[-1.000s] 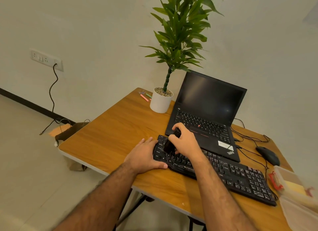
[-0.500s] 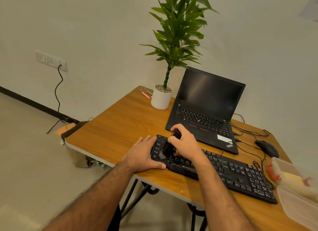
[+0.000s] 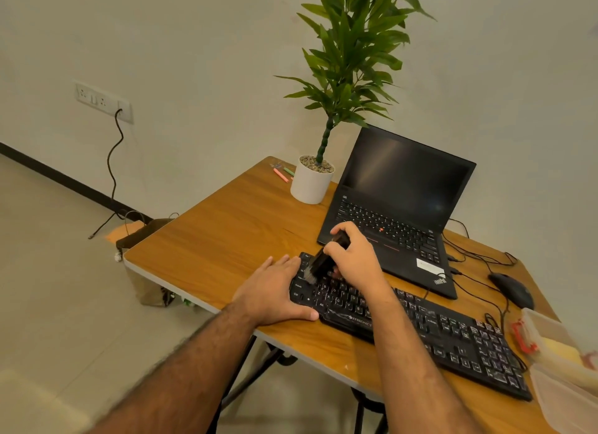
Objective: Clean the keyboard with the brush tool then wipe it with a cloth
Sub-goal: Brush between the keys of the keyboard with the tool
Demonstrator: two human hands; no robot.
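A black keyboard [image 3: 453, 339] lies slantwise along the front of the wooden table [image 3: 233, 239]. My right hand [image 3: 356, 258] grips a black brush tool [image 3: 322, 265], tilted with its bristles down on the keys at the keyboard's left end. My left hand [image 3: 275, 291] lies flat at the keyboard's left edge, fingers straight along its side and thumb against the front edge. A yellow cloth [image 3: 563, 352] shows inside the plastic container at the right.
An open black laptop [image 3: 404, 207] stands just behind the keyboard. A white potted plant [image 3: 312, 182] and some markers [image 3: 281, 174] sit at the back corner. A black mouse [image 3: 513, 289] with cables lies right. Clear plastic container [image 3: 569, 391] with a red clip stands at the right edge.
The brush in my right hand has moved a little left and down across the left-end keys. My left hand stays at the keyboard's left edge. The view has shifted slightly.
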